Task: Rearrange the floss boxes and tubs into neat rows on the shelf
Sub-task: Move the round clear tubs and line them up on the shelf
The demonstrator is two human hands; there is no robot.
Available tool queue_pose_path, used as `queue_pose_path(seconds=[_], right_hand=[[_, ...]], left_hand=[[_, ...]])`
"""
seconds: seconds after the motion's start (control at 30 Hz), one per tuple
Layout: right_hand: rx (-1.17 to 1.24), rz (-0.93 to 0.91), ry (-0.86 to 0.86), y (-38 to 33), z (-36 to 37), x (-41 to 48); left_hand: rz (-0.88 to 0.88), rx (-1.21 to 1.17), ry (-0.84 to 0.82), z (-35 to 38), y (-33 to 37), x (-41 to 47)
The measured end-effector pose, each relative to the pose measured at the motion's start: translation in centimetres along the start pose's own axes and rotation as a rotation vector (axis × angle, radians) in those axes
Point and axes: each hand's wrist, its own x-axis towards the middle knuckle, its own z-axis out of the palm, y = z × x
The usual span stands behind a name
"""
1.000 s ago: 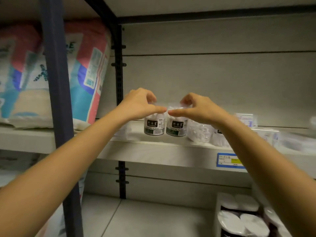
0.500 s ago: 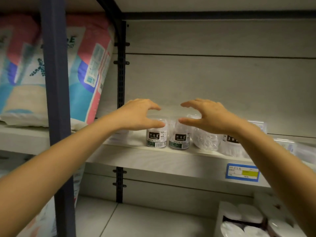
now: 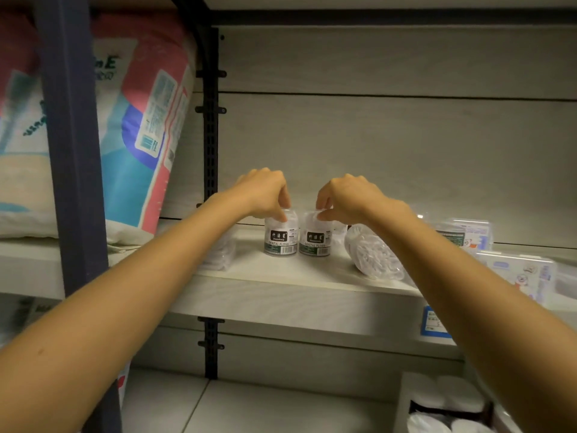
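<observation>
Fingers (image 3: 282,214) of the left hand (image 3: 262,192) curl down and pinch the lid of the left floss tub (image 3: 280,242). The right hand (image 3: 346,198) likewise pinches the right floss tub (image 3: 315,243). Both tubs stand upright, side by side on the shelf (image 3: 274,285), right of the black upright (image 3: 210,151). Farther right of the upright lie a tipped tub (image 3: 374,256) and floss boxes (image 3: 515,270).

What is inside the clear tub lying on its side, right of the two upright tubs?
The tipped tub holds many small white pieces, visible through its clear wall. The right forearm covers its right end.
</observation>
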Motion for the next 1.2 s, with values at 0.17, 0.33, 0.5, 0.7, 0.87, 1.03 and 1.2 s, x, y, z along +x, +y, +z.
queue_pose_path(seconds=[0.17, 0.33, 0.5, 0.7, 0.87, 1.03, 1.2], right_hand=[[0.002, 0.059, -0.045, 0.1, 0.8, 2.3], [-0.060, 0.105, -0.042, -0.3, 1.6, 2.8], [-0.072, 0.085, -0.075, -0.3, 0.0, 1.6], [0.146, 0.082, 0.238, 4.5, -5.2, -5.2], [0.183, 0.233, 0.281, 8.8, -6.5, -12.1], [0.209, 0.235, 0.025, 9.3, -4.0, -13.3], [0.175, 0.189, -0.013, 10.3, -2.8, -12.1]], left_hand=[[-0.037, 0.000, 0.002, 1.1, -0.4, 1.9], [-0.058, 0.007, 0.021, 2.0, -0.6, 2.6], [-0.073, 0.126, -0.050, 1.5, 0.1, 2.3], [0.039, -0.050, 0.357, 0.1, 3.2, -1.0], [0.182, -0.401, 0.365, 0.5, 6.2, -4.3], [0.179, -0.539, 0.358, 2.0, 8.8, -6.5], [0.125, -0.609, 0.385, 2.8, 10.3, -7.7]])
